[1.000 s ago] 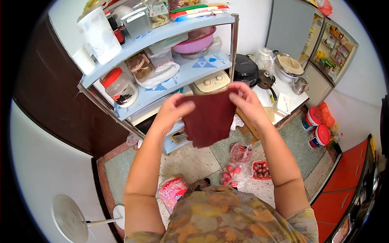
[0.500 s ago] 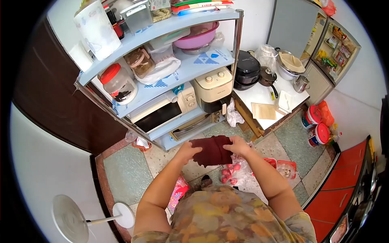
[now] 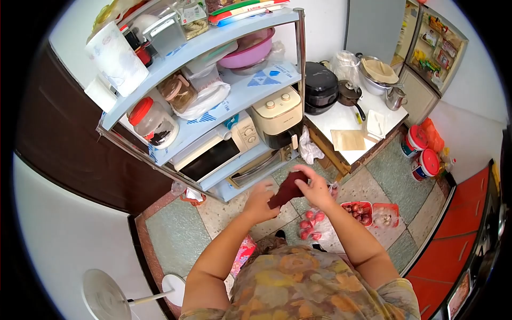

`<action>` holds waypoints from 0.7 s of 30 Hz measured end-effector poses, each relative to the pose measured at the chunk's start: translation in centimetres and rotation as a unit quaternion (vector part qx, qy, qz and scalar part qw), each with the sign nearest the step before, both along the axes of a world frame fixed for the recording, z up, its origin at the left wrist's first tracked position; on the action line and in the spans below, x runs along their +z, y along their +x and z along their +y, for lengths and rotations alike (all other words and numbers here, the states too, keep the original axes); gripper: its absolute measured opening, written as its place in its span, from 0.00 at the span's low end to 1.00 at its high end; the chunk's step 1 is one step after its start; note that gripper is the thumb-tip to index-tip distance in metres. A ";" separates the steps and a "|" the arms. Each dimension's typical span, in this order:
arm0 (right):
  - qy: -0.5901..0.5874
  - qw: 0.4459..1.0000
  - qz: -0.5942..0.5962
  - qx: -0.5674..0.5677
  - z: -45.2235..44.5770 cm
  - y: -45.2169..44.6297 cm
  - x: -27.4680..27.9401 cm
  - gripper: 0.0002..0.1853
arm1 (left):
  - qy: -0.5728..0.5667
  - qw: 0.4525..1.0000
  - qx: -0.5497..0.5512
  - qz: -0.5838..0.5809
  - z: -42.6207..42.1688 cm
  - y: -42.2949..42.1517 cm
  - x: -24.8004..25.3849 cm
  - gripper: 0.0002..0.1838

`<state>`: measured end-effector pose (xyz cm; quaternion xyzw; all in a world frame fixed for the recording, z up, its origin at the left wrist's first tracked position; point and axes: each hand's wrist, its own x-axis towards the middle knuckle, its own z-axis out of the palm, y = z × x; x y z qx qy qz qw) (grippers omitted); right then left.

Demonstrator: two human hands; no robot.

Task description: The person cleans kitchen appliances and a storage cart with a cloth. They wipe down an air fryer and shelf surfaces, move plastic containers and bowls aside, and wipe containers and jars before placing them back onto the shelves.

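A dark red cloth (image 3: 289, 190) is bunched in front of my body, above the tiled floor. My right hand (image 3: 314, 188) grips its upper right end, with the thumb on the near side and the fingers curled over the top. At the lower left end is my left hand (image 3: 259, 202), its thumb against the cloth edge and its other fingers partly raised and slightly blurred. The cloth hangs narrow and slanted between both hands.
Ahead stands a shelf rack (image 3: 256, 80) with a microwave (image 3: 213, 157) and an air fryer (image 3: 277, 114). A white table (image 3: 349, 154) holds pots and a rice cooker (image 3: 321, 88). Red onions in a basket (image 3: 358, 212) and bagged red produce (image 3: 311, 225) lie on the floor.
The cloth was spread flat and wide between both hands; now it is gathered into a narrow slanted strip. My hands have come closer together, the right one higher. The camera view has shifted slightly.
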<state>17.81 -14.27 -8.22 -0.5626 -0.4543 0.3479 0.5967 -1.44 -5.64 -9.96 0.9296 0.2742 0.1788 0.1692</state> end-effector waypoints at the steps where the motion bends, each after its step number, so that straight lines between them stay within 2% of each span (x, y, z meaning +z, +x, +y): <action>1: 0.001 1.000 0.001 -0.002 -0.2 0.4 -0.8 0.21 | -0.091 0.996 -0.012 0.000 -0.5 0.8 2.0 0.20; 2: -0.024 0.993 -0.069 -0.091 -0.2 1.0 -2.5 0.20 | -0.182 0.983 -0.024 0.001 -0.8 1.5 3.1 0.19; 3: -0.050 0.973 -0.137 -0.180 -0.3 1.7 -4.6 0.20 | -0.181 0.983 -0.027 0.004 -0.9 2.0 3.1 0.19; 4: -0.086 0.983 0.065 -0.148 -0.5 2.3 -5.8 0.20 | -0.176 0.984 0.009 0.000 -1.0 2.4 3.1 0.19; 5: -0.084 0.982 0.068 -0.153 -1.2 2.4 -7.1 0.20 | -0.169 0.985 0.044 -0.003 -1.1 2.9 3.2 0.19; 6: -0.150 0.960 0.202 -0.122 -2.0 1.7 -6.2 0.20 | -0.191 0.980 0.052 0.018 -1.0 3.3 3.0 0.22; 7: -0.211 0.915 0.333 -0.087 -2.8 1.0 -5.5 0.20 | -0.188 0.981 0.047 0.023 -1.2 3.8 2.4 0.22; 9: -0.251 0.872 0.421 -0.002 -3.8 -0.6 -3.9 0.25 | -0.133 0.991 0.008 0.005 -2.5 5.2 0.7 0.23; 10: -0.232 0.839 0.492 0.021 -4.0 -0.9 -4.9 0.26 | -0.193 0.981 -0.020 0.019 -3.5 6.0 1.1 0.22; 11: -0.211 0.801 0.559 0.045 -4.3 -1.4 -5.9 0.28 | -0.177 0.982 -0.070 -0.003 -4.3 6.6 -0.5 0.22; 12: -0.136 0.767 0.625 0.049 -4.8 -2.0 -5.3 0.30 | -0.153 0.984 -0.086 -0.006 -5.8 7.2 -0.5 0.23; 13: -0.126 0.741 0.659 0.017 -5.3 -2.1 -5.2 0.29 | -0.128 0.986 -0.102 -0.010 -6.9 7.6 0.4 0.26; 14: -0.041 0.709 0.701 0.070 -5.9 -1.8 -7.0 0.29 | -0.145 0.976 -0.147 0.071 -6.9 7.7 1.6 0.23; 15: 0.046 0.669 0.732 0.122 -6.4 -1.5 -8.5 0.29 | -0.143 0.975 -0.152 0.073 -6.7 8.2 3.1 0.23; 17: 0.065 0.723 0.683 0.081 -7.1 -0.7 -7.1 0.30 | -0.257 0.945 -0.184 0.082 -6.7 9.2 5.2 0.19; 18: 0.058 0.682 0.722 0.102 -7.7 0.0 -6.8 0.31 | -0.237 0.956 -0.175 -0.003 -6.9 9.6 5.5 0.15; 19: 0.051 0.667 0.734 0.118 -8.0 0.4 -5.7 0.31 | -0.383 0.913 -0.140 -0.019 -7.4 10.2 6.8 0.15; 20: 0.095 0.644 0.740 0.165 -7.8 0.6 -6.2 0.31 | -0.495 0.849 -0.158 -0.096 -7.4 11.0 6.4 0.17; 21: 0.109 0.645 0.738 0.165 -8.0 0.5 -5.6 0.30 | -0.596 0.766 -0.170 -0.170 -7.3 11.8 5.9 0.19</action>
